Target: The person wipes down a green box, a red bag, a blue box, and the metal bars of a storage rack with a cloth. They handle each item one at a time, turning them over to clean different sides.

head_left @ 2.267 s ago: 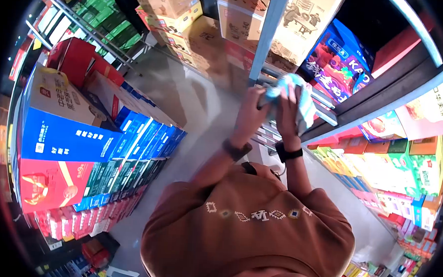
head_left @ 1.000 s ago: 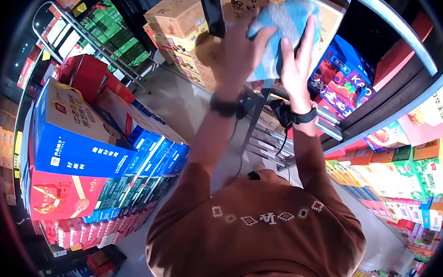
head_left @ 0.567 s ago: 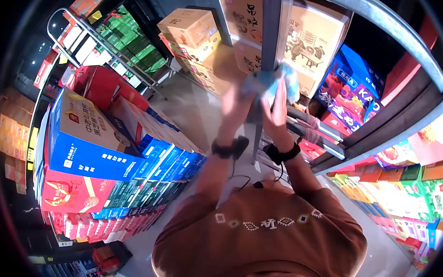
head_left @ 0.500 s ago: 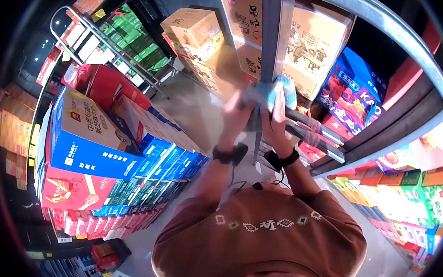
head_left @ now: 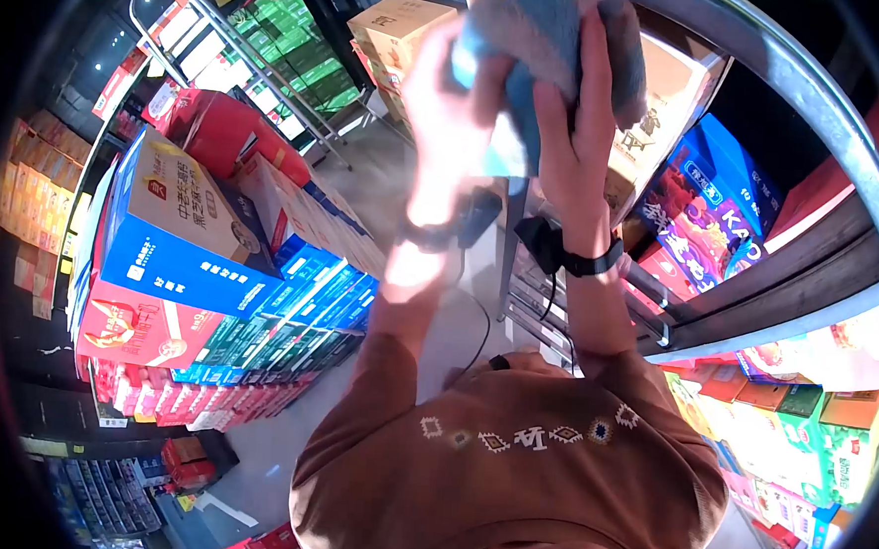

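Observation:
A blue-grey cloth (head_left: 539, 41) with lighter blue parts is bunched up between my two hands at the top of the view. My left hand (head_left: 450, 116), brightly lit and blurred, has its fingers curled against the cloth's left side. On the other side, my right hand (head_left: 576, 133) grips the bundle with its fingers pointing up along it. Behind the cloth runs a grey metal post (head_left: 512, 244), mostly covered by the bundle and my hands. Whether the cloth touches the post cannot be made out.
To the left are stacked blue gift boxes (head_left: 186, 271) and a metal ladder-like frame (head_left: 242, 60). Cardboard cartons (head_left: 398, 24) stand behind my left hand. A curved metal rail (head_left: 807, 85) and a blue snack box (head_left: 718, 180) are on the right, with more packaged goods (head_left: 809, 433) below.
Both hands and the cloth have risen away from the metal post and appear larger and nearer the camera. The view has shifted slightly.

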Motion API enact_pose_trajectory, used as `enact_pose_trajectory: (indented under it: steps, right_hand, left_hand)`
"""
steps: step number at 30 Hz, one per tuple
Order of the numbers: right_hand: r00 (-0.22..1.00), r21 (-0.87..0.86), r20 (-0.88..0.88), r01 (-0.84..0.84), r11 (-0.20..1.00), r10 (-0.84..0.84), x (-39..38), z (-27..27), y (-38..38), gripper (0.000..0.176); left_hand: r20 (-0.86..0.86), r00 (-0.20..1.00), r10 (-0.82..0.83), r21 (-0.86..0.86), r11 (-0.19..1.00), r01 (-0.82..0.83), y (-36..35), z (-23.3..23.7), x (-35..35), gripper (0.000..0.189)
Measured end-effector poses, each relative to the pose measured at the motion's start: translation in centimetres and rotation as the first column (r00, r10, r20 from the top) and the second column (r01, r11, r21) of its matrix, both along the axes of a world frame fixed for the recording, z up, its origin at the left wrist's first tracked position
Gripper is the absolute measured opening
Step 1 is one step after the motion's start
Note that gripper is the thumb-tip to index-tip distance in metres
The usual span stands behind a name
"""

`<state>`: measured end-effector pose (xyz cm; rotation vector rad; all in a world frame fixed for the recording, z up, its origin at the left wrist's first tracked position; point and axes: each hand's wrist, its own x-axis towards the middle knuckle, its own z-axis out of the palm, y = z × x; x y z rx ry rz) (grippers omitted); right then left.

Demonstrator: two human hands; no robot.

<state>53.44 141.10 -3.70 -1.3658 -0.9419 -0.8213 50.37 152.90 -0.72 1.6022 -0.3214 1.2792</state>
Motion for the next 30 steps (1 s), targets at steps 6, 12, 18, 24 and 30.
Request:
enact_pose_trajectory:
  steps: [6,12,18,24,30]
  right_hand:
    - [0.996,0.020,0.052,0.068,0.997,-0.069,0.1,-1.4,0.5,0.063]
    - [0.995,-0.191,-0.086,0.032,0.981,-0.050,-1.3,-12.4,-0.8,0.062]
    - [0.992,-0.253,-0.022,0.118,0.960,-0.128,-1.8,-18.9,-1.1,0.055]
    - [0.993,-0.062,-0.116,-0.034,0.998,0.027,-0.8,-12.2,-0.2,0.061]
    - [0.974,-0.010,-0.229,-0.002,1.000,0.000,-0.9,-3.2,-0.1,0.060]
  left_hand:
    - [-0.118,0.993,0.021,0.089,0.996,-0.010,0.4,-2.3,-0.9,0.036]
    - [-0.276,0.958,0.078,0.106,0.993,-0.050,0.2,-13.8,-4.2,0.042]
    - [-0.281,0.926,0.250,-0.009,0.965,-0.263,-2.3,-19.4,-4.9,0.034]
    - [-0.109,0.964,0.242,0.104,0.967,-0.231,-1.7,-11.9,-3.7,0.035]
    - [0.058,0.984,0.168,0.082,0.982,-0.172,-1.7,-4.2,-2.3,0.037]
